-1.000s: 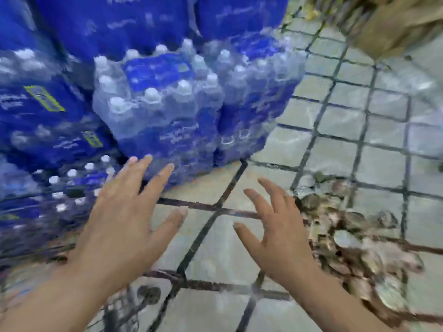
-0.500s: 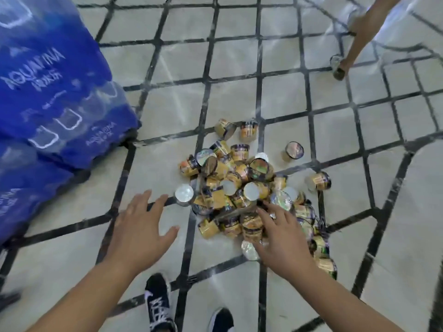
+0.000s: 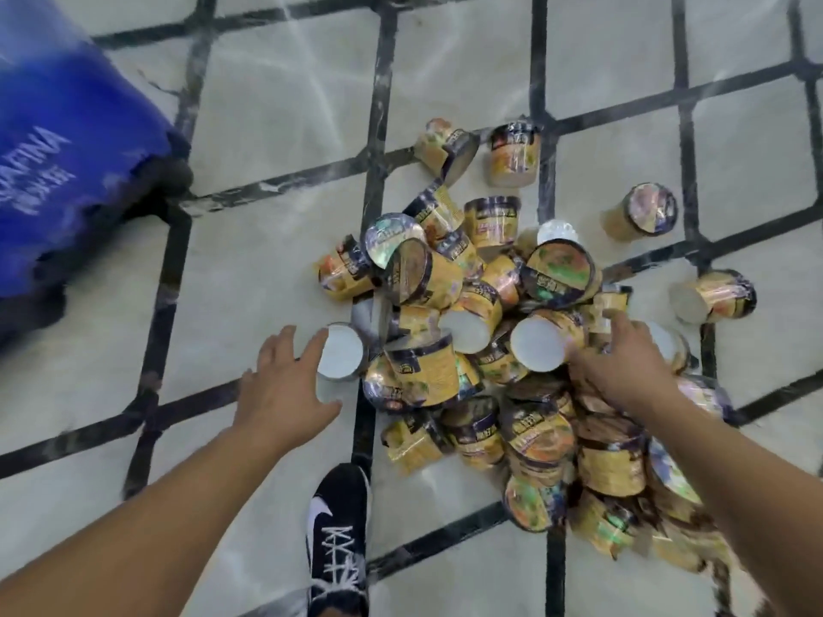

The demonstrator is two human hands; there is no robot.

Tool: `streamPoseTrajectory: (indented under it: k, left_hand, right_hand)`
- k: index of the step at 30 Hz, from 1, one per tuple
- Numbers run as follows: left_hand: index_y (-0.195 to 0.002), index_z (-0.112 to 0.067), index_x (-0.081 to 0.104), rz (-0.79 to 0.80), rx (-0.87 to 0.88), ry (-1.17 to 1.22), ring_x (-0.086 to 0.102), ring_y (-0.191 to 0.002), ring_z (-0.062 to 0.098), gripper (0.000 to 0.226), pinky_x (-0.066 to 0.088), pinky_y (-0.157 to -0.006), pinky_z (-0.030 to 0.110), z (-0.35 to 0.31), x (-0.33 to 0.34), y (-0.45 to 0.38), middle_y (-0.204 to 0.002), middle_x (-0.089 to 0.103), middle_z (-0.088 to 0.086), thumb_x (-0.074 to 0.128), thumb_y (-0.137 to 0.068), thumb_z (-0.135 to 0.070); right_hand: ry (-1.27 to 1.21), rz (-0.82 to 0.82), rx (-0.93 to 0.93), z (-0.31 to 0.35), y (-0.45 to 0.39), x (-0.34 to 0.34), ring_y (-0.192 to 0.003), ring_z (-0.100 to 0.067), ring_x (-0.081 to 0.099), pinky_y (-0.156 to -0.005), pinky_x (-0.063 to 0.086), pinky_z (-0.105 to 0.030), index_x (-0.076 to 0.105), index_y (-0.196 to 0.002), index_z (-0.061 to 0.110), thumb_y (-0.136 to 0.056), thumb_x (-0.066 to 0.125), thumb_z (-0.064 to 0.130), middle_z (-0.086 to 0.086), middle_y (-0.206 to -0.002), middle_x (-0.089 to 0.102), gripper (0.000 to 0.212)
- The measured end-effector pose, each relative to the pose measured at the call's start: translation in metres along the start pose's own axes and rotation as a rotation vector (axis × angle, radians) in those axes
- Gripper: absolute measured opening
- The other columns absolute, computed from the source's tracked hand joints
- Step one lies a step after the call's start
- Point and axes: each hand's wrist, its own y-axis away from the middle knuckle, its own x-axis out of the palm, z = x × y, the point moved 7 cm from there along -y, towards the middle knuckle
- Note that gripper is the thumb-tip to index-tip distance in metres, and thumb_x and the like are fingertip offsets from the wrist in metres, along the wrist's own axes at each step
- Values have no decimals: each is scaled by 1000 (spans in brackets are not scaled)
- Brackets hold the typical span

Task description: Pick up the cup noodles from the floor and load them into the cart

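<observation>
- cup noodles [image 3: 512, 331]: big jumbled pile on tiled floor [image 3: 249, 260], a few strays well apart at top and right; cart not in view
- likely light, thin-walled, film-wrapped so slick; squeeze crushes them, best taken round the side wall, not the lid
- left hand [image 3: 285, 389]: fingers spread and straight, tips at white base of a tipped cup [image 3: 340, 351] on pile's left edge, holding nothing
- right hand [image 3: 619, 362]: over the pile, fingers among cups, grip cannot tell
- black shoe [image 3: 338, 536] just beside pile; blue water pack [image 3: 67, 171] upper left
</observation>
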Motion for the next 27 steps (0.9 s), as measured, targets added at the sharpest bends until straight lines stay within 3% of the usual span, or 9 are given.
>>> streamPoseTrajectory:
  k: [7, 11, 15, 17, 21, 24, 27]
  left_hand:
    - [-160, -41, 4, 38, 37, 0, 9, -154, 37, 109, 46, -103, 61, -1, 65, -84, -168, 2, 6, 73, -78, -61]
    - [-157, -39, 10, 24, 52, -5, 29, -141, 39, 105, 54, -86, 54, -5, 84, -104, -159, 15, 10, 78, -78, -55]
    - [-146, -31, 26, -16, 75, -27, 44, -120, 36, 91, 51, -72, 45, -7, 79, -109, -140, 33, 10, 83, -76, -41]
    - [-144, -30, 29, -40, 77, -22, 46, -118, 36, 90, 49, -70, 43, -3, 66, -99, -138, 35, 10, 84, -73, -41]
    - [-139, -26, 32, -112, 66, -19, 50, -112, 35, 89, 52, -75, 44, 11, 11, -56, -129, 43, 10, 80, -67, -47]
    - [-136, -23, 34, -171, 27, 11, 51, -109, 34, 88, 52, -76, 44, 24, -46, -4, -122, 48, 8, 76, -65, -51]
    - [-131, -22, 38, -252, -2, 60, 51, -105, 33, 82, 52, -75, 44, 40, -105, 60, -118, 50, 6, 73, -64, -53]
  right_hand:
    - [47, 89, 90, -13, -80, 44, -136, -45, 51, -109, 44, -61, 26, -159, 16, -77, 84, 62, -17, -158, 47, 111]
    - [45, 130, 84, -17, -88, 60, -137, -43, 52, -109, 44, -59, 20, -161, 21, -73, 86, 64, -14, -157, 50, 118]
    - [30, 94, 52, -9, -89, 58, -119, -40, 60, -106, 45, -64, 43, -143, 23, -49, 86, 78, -8, -134, 63, 117]
    - [67, 61, 12, 1, -82, 52, -111, -39, 61, -99, 50, -61, 48, -135, 23, -39, 84, 85, -9, -126, 60, 120]
    - [129, -12, -87, 38, -31, 28, -122, -45, 52, -95, 52, -58, 34, -148, 15, -61, 89, 63, -16, -135, 43, 113]
    - [114, -53, -236, 81, 29, 2, -126, -42, 50, -94, 53, -57, 29, -151, 26, -63, 85, 68, -8, -140, 37, 112]
    - [181, -8, -368, 137, 101, -22, -126, -35, 51, -81, 51, -41, 20, -162, 29, -66, 77, 79, -5, -140, 33, 122]
